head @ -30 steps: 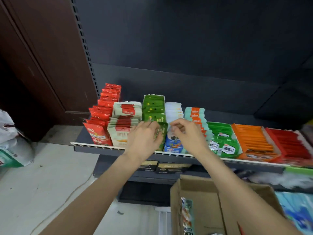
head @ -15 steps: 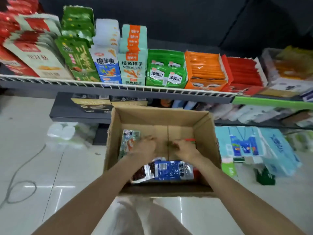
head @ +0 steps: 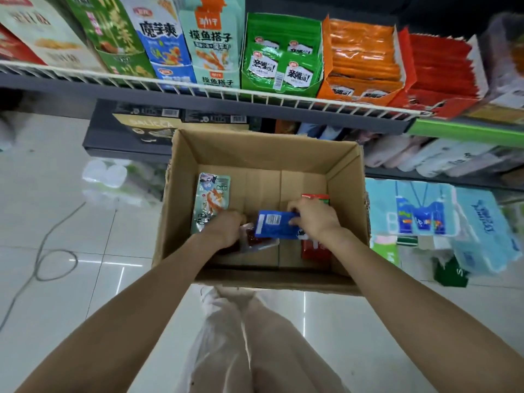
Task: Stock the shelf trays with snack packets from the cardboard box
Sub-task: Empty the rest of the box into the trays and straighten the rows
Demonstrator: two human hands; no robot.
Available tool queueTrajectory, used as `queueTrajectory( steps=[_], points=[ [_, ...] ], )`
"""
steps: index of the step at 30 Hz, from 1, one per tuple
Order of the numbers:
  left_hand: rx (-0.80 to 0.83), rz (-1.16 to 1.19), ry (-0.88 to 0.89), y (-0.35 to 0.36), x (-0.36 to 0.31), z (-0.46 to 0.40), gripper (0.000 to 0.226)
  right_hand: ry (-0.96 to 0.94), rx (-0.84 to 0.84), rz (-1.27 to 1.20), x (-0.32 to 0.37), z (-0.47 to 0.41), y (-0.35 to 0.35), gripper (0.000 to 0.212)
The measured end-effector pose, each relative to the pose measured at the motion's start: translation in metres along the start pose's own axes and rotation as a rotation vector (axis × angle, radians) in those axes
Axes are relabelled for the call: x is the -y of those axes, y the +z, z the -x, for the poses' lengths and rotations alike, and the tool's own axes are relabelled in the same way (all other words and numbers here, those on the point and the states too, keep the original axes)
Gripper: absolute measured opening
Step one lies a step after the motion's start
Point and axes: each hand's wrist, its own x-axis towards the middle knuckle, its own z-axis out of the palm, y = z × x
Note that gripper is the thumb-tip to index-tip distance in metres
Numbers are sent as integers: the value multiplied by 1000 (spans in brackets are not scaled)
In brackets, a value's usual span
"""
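Head view: right hand [head: 314,219] pinches blue packet [head: 273,224] in cardboard box [head: 263,148]; left hand [head: 224,228] curled round dark-red packet [head: 251,239].

This is a small shop, seen at its snack aisle. A dark metal shelf with a white wire front rail [head: 283,98] carries open display trays of packets side by side: a green tray of green packets [head: 280,56], an orange tray of orange packets [head: 364,61], a red tray of red packets [head: 442,72]. Lower shelves hold wrapped tissue packs [head: 442,158]. On the glossy white tiled floor [head: 56,222] stands an open brown cardboard box [head: 263,150] of loose stock
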Motion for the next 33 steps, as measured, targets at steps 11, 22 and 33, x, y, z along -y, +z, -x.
queueTrajectory(
  steps=[11,22,33],
  points=[
    [-570,743,77,-106,0,46,18,-93,-338,-1080,30,9,-76,37],
    [-853,1018,64,-183,14,95,60,-311,-430,-1203,84,21,-156,101],
    [-1080,849,45,-276,82,97,47,-393,-682,-1235,190,-26,-237,16]
  ],
)
